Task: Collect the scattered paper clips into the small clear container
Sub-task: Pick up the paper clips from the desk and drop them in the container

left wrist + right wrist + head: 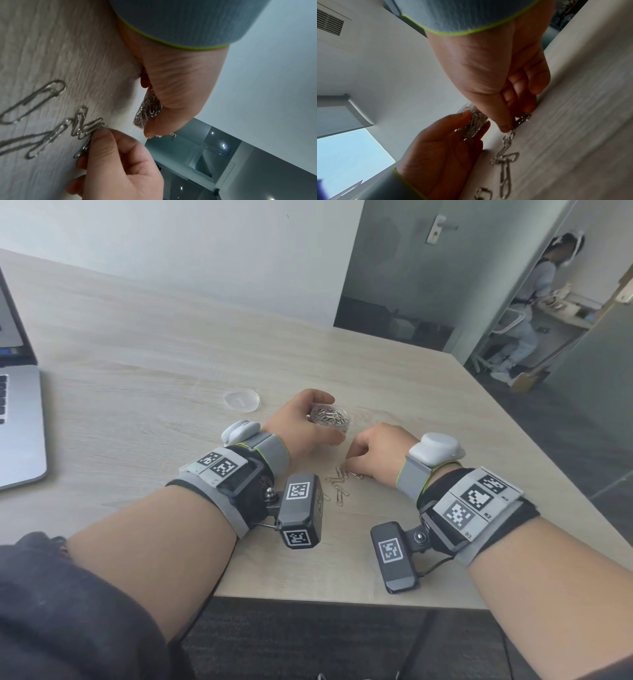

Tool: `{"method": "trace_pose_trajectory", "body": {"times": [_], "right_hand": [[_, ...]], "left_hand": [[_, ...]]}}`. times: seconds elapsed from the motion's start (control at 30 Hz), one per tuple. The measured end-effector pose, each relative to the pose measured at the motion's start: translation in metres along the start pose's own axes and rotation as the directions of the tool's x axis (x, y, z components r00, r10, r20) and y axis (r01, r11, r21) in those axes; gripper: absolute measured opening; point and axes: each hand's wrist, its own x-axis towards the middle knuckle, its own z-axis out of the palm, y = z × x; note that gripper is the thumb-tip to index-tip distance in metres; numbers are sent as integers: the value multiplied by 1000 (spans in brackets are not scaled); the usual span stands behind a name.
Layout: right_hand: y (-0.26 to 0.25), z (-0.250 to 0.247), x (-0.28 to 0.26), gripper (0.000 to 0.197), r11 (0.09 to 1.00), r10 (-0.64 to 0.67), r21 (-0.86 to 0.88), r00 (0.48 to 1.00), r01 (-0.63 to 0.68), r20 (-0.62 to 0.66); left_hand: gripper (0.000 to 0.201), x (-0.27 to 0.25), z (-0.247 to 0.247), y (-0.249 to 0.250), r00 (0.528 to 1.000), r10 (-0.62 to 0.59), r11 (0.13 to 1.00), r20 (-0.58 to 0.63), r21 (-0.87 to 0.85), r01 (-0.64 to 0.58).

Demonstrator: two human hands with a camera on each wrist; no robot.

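Observation:
My left hand (pixel 308 422) grips the small clear container (pixel 331 418), which is packed with silver paper clips and held just above the wooden table (pixel 154 344). In the left wrist view the container (pixel 147 111) shows between thumb and fingers. Just to its right, my right hand (pixel 352 462) curls down onto the table. Its thumb and fingertips (pixel 506 127) pinch a paper clip (pixel 522 120) at the edge of a small scatter. Several loose paper clips (pixel 339 489) lie flat between my wrists, seen close up as clips (pixel 34 101) and clips (pixel 505 166).
The container's round clear lid (pixel 241 401) lies on the table left of my left hand. An open laptop (pixel 17 422) sits at the far left edge. The table's front edge (pixel 342 602) is close below my wrists. Another person (pixel 537 302) stands beyond a doorway.

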Motion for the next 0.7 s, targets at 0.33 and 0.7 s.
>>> {"method": "trace_pose_trajectory", "body": {"times": [0.33, 0.7], "right_hand": [[-14, 1, -15, 23, 988, -157, 19, 986, 156, 64], [-14, 3, -11, 9, 983, -180, -24, 983, 181, 31]], "left_hand": [[63, 1, 1, 1, 1000, 27, 1000, 3, -4, -27], [62, 3, 1, -2, 1000, 20, 1000, 8, -15, -19]]}}
